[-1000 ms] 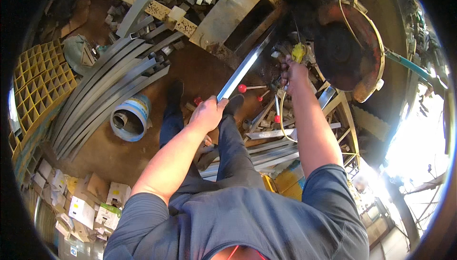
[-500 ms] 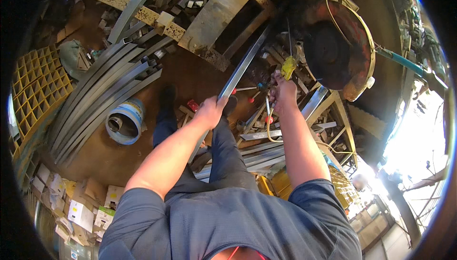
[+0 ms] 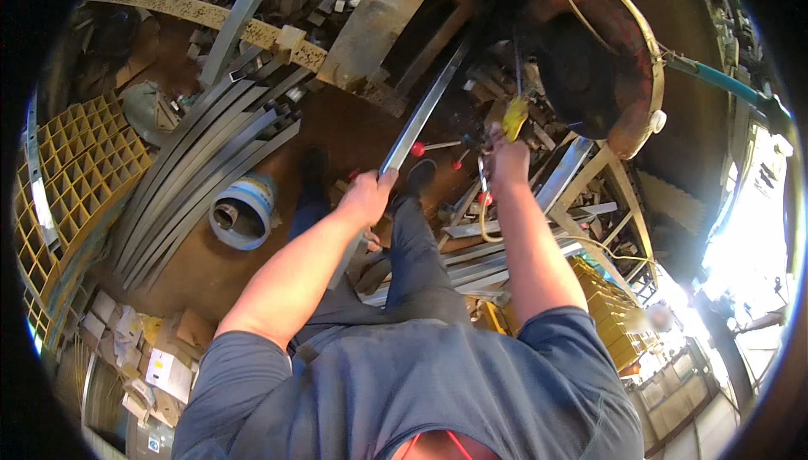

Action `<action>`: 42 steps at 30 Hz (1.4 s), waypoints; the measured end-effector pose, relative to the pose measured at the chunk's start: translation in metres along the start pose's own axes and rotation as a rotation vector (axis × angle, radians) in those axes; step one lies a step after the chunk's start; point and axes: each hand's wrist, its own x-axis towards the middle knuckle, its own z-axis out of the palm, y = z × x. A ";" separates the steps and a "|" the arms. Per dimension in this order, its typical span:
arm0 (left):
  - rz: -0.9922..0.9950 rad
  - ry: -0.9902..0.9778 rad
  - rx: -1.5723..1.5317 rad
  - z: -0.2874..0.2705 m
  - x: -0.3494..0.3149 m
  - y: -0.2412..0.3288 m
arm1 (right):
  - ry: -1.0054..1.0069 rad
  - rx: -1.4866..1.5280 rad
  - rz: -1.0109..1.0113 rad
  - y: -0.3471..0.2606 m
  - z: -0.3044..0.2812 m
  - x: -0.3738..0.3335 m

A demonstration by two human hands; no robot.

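Observation:
My left hand is closed around the near part of a long, straight grey metal tube. The tube slants away toward the dark space beside a round red machine; its far end is lost in shadow. To the right, my right hand is wrapped round a yellow handle, from which a thin rod runs away from me. A pale hose or cable loops below that hand. Between the hands, red ball knobs stick out on metal levers.
Bundled grey metal profiles lie at the left, beside a blue-and-white bucket. A yellow grating stands farther left, with cardboard boxes nearer me. Offcuts and a metal frame are at the right. My legs stand between the hands.
The view has shifted a little, so most surroundings sit farther right. My left hand lies slightly farther left against the floor. Both hands keep their holds.

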 end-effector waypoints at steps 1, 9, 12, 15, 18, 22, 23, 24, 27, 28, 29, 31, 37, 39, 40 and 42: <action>-0.003 -0.025 0.050 -0.018 0.003 0.009 | -0.035 0.098 -0.062 -0.006 -0.001 0.000; -0.008 -0.087 -0.035 -0.020 -0.018 -0.027 | 0.001 0.015 -0.157 0.000 0.019 -0.015; 0.060 -0.001 0.029 -0.017 -0.016 -0.030 | 0.006 -0.004 -0.126 0.018 0.013 -0.006; 0.017 -0.023 0.048 -0.044 -0.040 -0.025 | -0.017 -0.003 -0.105 0.019 0.008 -0.004; -0.210 -0.137 -0.092 -0.044 -0.080 -0.045 | -0.004 -0.102 -0.024 0.006 0.013 -0.035; -0.033 -0.099 -0.221 -0.020 -0.042 -0.006 | -0.086 -0.109 -0.137 0.043 0.009 -0.012; -0.217 -0.177 -0.336 -0.022 -0.037 0.036 | -0.086 -0.120 -0.136 0.043 0.013 -0.016; -0.092 -0.078 -0.301 -0.007 -0.032 0.013 | -0.096 -0.128 -0.146 0.040 0.018 -0.023; -0.137 -0.102 -0.382 -0.013 -0.036 -0.020 | -0.069 -0.093 -0.128 0.036 0.008 -0.042; -0.165 -0.150 -0.377 -0.013 -0.047 -0.033 | 0.011 -0.197 -0.204 0.061 0.003 -0.028; -0.090 -0.112 -0.286 -0.010 -0.046 -0.050 | 0.011 -0.331 -0.217 0.073 0.002 -0.021; -0.071 -0.094 -0.275 -0.001 -0.037 -0.049 | 0.048 -0.349 -0.322 0.071 0.000 -0.038; -0.171 -0.175 -0.504 0.028 -0.033 0.012 | -0.109 -0.110 -0.027 0.053 -0.015 -0.049; -0.188 -0.177 -0.446 0.017 -0.059 -0.008 | -0.083 -0.127 -0.160 0.077 -0.012 -0.039; -0.167 -0.138 -0.370 0.015 -0.059 -0.026 | -0.051 -0.194 -0.195 0.078 -0.010 -0.038; -0.073 -0.072 -0.278 0.020 -0.018 -0.014 | -0.060 -0.169 -0.246 0.073 -0.008 -0.037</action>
